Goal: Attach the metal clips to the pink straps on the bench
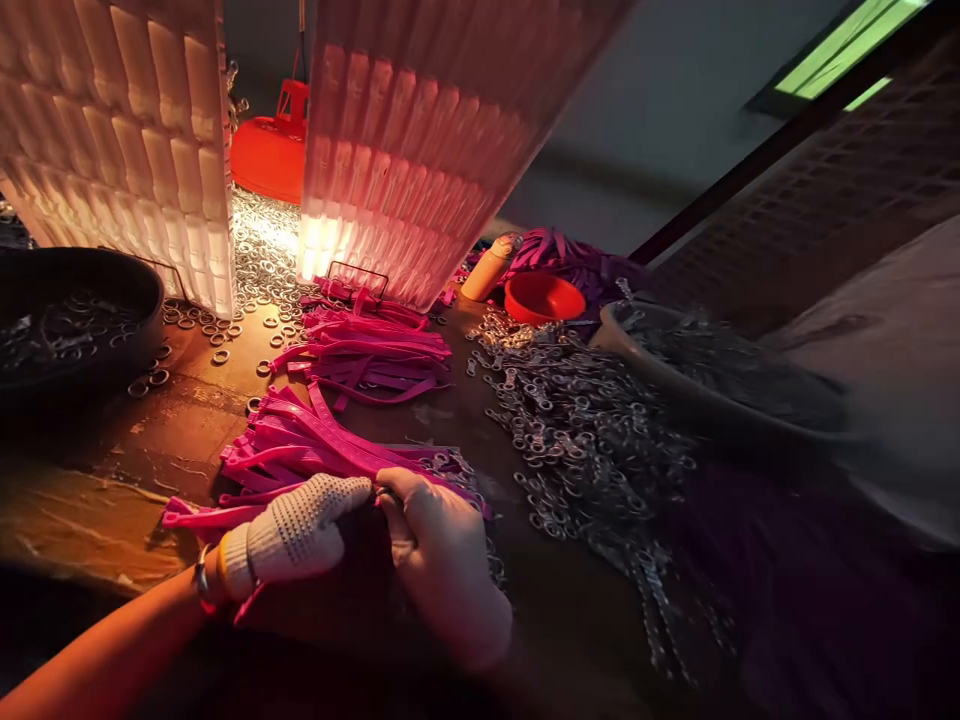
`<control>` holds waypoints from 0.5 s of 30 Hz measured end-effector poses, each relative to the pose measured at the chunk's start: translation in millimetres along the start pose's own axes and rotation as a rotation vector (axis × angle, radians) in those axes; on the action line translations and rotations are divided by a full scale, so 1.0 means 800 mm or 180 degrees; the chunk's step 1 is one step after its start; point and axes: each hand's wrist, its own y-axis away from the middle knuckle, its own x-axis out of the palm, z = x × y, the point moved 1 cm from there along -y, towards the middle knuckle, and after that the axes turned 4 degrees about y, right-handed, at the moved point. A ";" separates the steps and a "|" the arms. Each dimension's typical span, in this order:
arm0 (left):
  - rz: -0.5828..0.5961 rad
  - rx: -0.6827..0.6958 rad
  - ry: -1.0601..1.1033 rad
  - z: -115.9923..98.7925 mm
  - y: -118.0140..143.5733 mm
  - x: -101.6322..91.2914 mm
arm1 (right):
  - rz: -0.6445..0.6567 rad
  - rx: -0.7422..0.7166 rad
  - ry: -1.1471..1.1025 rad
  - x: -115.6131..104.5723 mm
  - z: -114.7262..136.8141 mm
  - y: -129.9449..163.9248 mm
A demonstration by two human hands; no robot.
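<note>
Nearest you, both hands pinch together on a small metal ring (384,493) at the pink straps (300,450): left hand (300,535) gloved, right hand (442,560) bare. Keep it steady; spare clips (585,430) lie beyond on the tabletop (97,500).

The worn wooden bench (90,500) carries pink straps (360,350), metal rings (217,325) (scattered) and clasps (585,430).

straps (300,445) behind hands, metal rings (585,430) right, bowl (75,330) left
</note>
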 end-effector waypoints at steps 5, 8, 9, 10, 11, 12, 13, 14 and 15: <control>-0.0631 -0.0557 0.0549 0.003 -0.006 0.008 | 0.0680 0.0148 0.0046 -0.023 -0.004 -0.009; -0.0945 -0.0295 0.0098 0.007 -0.001 0.016 | 0.1226 0.0372 0.0190 -0.027 -0.005 -0.011; -0.0968 -0.0209 -0.0070 0.009 0.000 0.019 | 0.1316 0.0458 0.0244 -0.026 -0.006 -0.011; -0.0954 -0.0152 -0.0235 0.012 0.002 0.021 | 0.1359 0.0522 0.0294 -0.024 -0.007 -0.010; -0.0938 -0.0096 -0.0397 0.013 0.004 0.024 | 0.1358 0.0549 0.0342 -0.021 -0.008 -0.008; -0.0924 -0.0038 -0.0558 0.015 0.005 0.025 | 0.1331 0.0542 0.0386 -0.017 -0.008 -0.004; -0.0897 0.0022 -0.0706 0.015 0.007 0.026 | 0.1285 0.0502 0.0432 -0.014 -0.008 0.000; -0.0860 0.0067 -0.0831 0.016 0.008 0.026 | 0.1222 0.0439 0.0494 -0.012 -0.007 0.004; -0.0809 0.0100 -0.0924 0.015 0.010 0.025 | 0.1132 0.0352 0.0579 -0.011 -0.005 0.009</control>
